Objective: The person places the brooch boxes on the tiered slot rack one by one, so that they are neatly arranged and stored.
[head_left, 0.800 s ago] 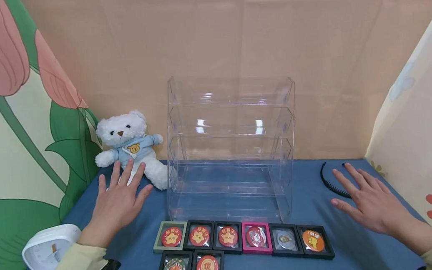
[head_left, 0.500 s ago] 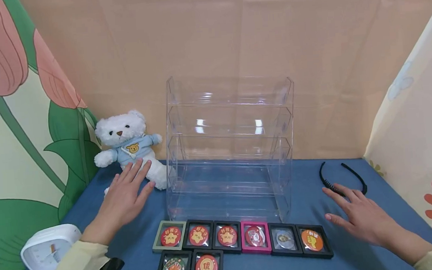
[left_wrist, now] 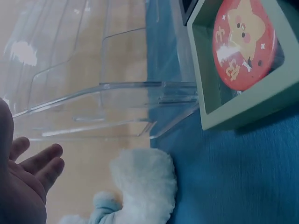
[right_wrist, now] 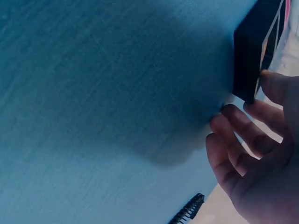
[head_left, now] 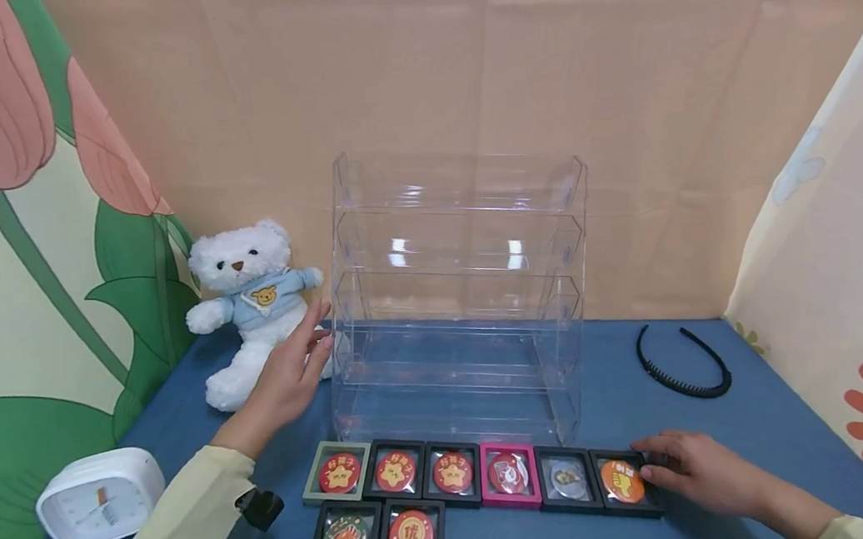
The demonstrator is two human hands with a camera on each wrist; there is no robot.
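From where I stand, the right hand (head_left: 704,469) has its thumb and forefinger pinching a corner of the black box (head_left: 628,506), the rightmost in the longer row of boxes (head_left: 455,474). The left hand (head_left: 282,384), fingers loosely extended, is just beside the clear rack (head_left: 458,326), before the white bear (head_left: 256,294).

Our left arm, in a pale yellow sleeve (head_left: 182,529), slants up from the lower left. Our left hand (head_left: 278,389) is raised at its end, palm turned inward, fingers loosely extended. Our right arm enters from the lower right corner, lower than the left, and our right hand (head_left: 704,472) points leftward, back upward, thumb and index finger foremost with space between them, the other fingers softly bent.
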